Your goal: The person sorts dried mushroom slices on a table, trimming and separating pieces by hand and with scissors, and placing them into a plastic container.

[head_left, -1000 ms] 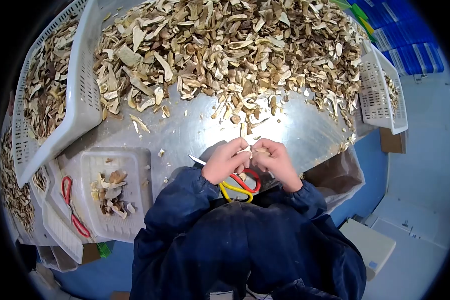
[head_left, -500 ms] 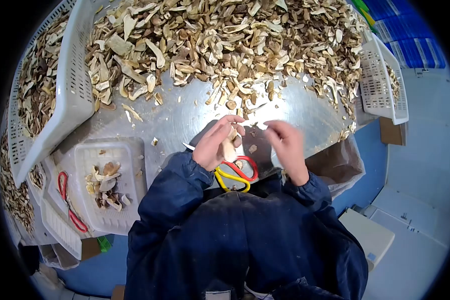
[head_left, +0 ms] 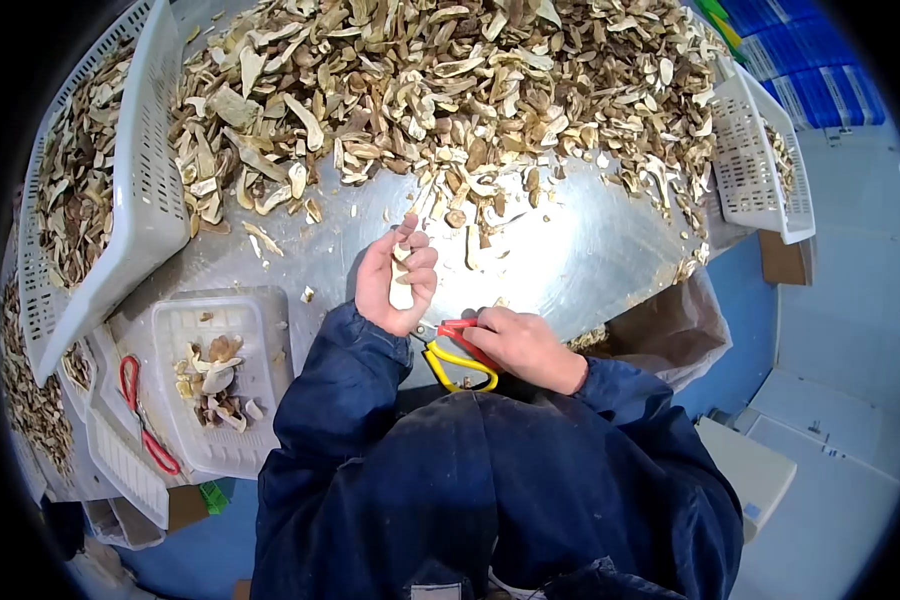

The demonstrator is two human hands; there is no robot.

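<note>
My left hand (head_left: 398,278) is curled, palm up, round a pale mushroom slice (head_left: 401,290), its fingers pressed on the upper end. Just to the right, my right hand (head_left: 526,346) grips the red handle of a pair of scissors (head_left: 458,358) with one red and one yellow handle. The scissors lie at the table edge before my body; their blades are mostly hidden behind my left hand and sleeve. Beyond both hands spreads a big heap of dried mushroom slices (head_left: 470,90) on the metal table (head_left: 310,250).
To the left stand a large white basket (head_left: 150,180) of slices, a clear plastic tray (head_left: 175,440) with several pieces, and red-handled scissors (head_left: 135,400). On the right are a smaller white basket (head_left: 745,150) and a lined box (head_left: 685,325) below the table edge.
My right hand has come down and left onto the red scissor handle. My left hand has moved left and up, turning to show its palm with the slice.
</note>
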